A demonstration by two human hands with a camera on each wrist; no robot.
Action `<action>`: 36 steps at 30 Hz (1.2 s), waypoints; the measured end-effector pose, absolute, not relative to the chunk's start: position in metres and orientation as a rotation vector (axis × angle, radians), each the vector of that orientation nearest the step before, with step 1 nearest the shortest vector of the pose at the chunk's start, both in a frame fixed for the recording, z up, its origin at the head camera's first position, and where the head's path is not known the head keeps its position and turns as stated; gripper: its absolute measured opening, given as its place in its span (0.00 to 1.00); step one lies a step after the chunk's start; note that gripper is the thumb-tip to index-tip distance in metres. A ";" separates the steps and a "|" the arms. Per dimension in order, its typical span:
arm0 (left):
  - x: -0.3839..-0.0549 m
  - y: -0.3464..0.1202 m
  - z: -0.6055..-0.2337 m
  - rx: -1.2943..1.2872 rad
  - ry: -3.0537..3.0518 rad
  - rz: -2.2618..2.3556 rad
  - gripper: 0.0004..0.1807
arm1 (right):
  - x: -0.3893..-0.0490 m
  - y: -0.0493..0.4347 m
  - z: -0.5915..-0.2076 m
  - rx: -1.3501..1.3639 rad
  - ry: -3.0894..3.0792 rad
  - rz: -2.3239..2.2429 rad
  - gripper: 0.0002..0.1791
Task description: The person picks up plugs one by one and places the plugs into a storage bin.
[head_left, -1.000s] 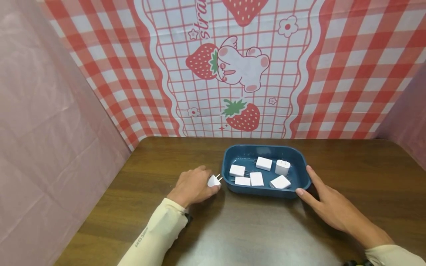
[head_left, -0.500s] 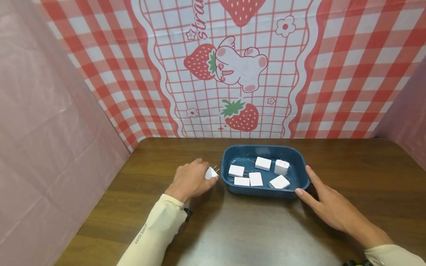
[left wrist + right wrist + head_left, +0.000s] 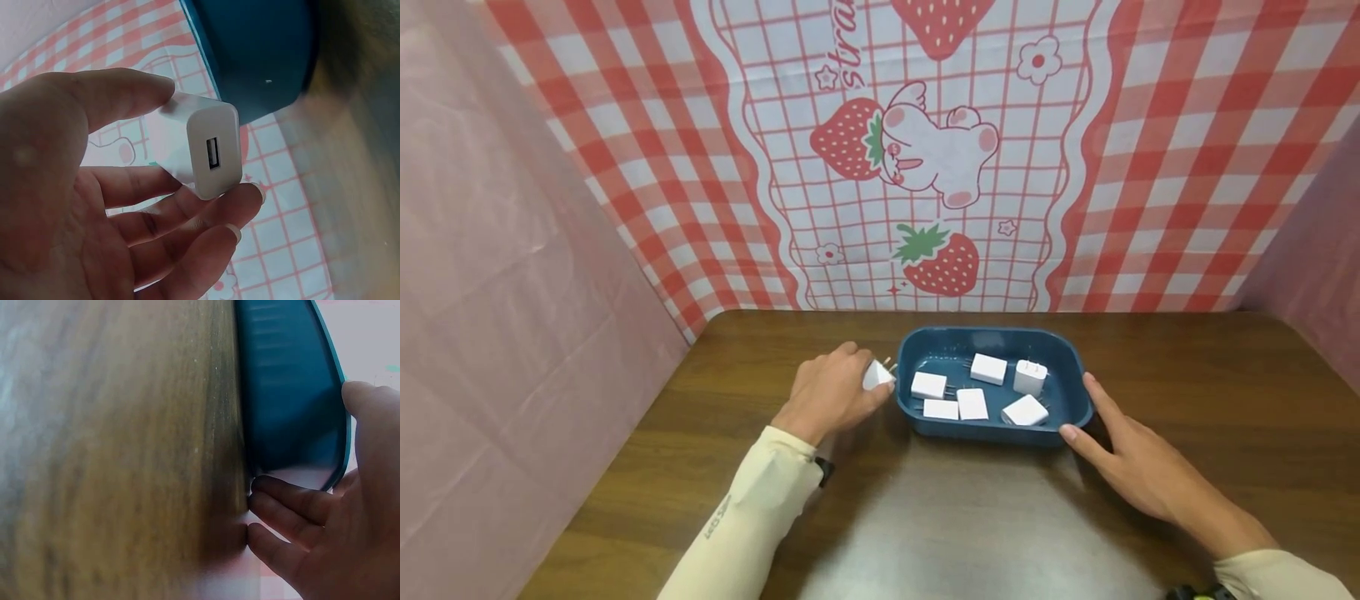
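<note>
My left hand (image 3: 829,395) pinches a white USB charger plug (image 3: 876,376) just off the left end of a blue tray (image 3: 992,433). In the left wrist view, thumb and fingers grip the sides of that charger (image 3: 215,150), its USB port facing the camera. The metal prongs point toward the tray in the head view. My right hand (image 3: 1150,471) rests against the tray's right end, thumb at the near corner of the rim. Its fingers (image 3: 287,512) touch the lower wall in the right wrist view. Several white chargers (image 3: 973,404) lie inside the tray.
One charger (image 3: 1031,377) stands with its prongs up in the tray. The brown wooden table (image 3: 925,517) carries the tray near its back edge. Behind it hangs a red checked cloth (image 3: 1187,167) with strawberries; a pink cloth (image 3: 512,292) hangs at the left.
My left hand has risen slightly in the head view with the charger, bringing its prongs up beside the tray's left rim. My right hand keeps its place against the tray.
</note>
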State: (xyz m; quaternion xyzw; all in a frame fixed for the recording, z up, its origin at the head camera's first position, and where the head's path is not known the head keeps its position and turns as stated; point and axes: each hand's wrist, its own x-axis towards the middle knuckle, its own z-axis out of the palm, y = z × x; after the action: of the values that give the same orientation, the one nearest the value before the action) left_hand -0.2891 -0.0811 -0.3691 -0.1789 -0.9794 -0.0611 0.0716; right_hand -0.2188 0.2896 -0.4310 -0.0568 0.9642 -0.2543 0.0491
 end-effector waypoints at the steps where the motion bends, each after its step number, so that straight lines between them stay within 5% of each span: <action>1: -0.289 -0.080 -0.368 -0.542 -2.941 -0.186 0.27 | -0.219 0.290 -0.431 -0.174 2.937 -0.776 0.52; 36: -0.315 -0.004 -0.366 -0.698 -2.964 -0.082 0.30 | -0.215 0.290 -0.433 -0.194 2.950 -0.816 0.51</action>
State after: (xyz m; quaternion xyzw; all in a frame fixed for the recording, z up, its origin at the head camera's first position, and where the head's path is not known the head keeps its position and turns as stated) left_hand -0.3147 -0.0036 -0.3656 -0.2288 -0.9719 -0.0270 0.0475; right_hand -0.2149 0.2902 -0.4329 -0.0631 0.9612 -0.2660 0.0373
